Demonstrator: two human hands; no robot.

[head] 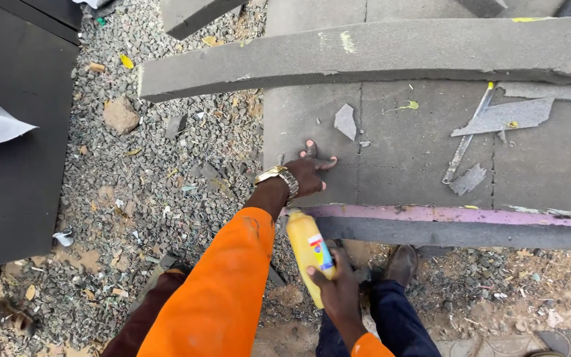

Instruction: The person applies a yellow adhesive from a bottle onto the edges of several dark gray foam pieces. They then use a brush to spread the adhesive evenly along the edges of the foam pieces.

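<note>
Head view: the left hand (308, 173) lies flat, fingers spread, pressing the grey foam slab (418, 152) as if steadying it. Just below it, the right hand (337, 291) grips a yellow bottle (308, 254), nozzle tilted toward the slab's purple-coated edge (457, 215).

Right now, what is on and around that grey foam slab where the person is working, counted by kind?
Hands: 2, left hand flat on the foam slab, right hand holding the bottle
Yellow bottle: 1
Long foam strip: 1
Metal blade: 1
Wristwatch: 1
Total: 6
</note>
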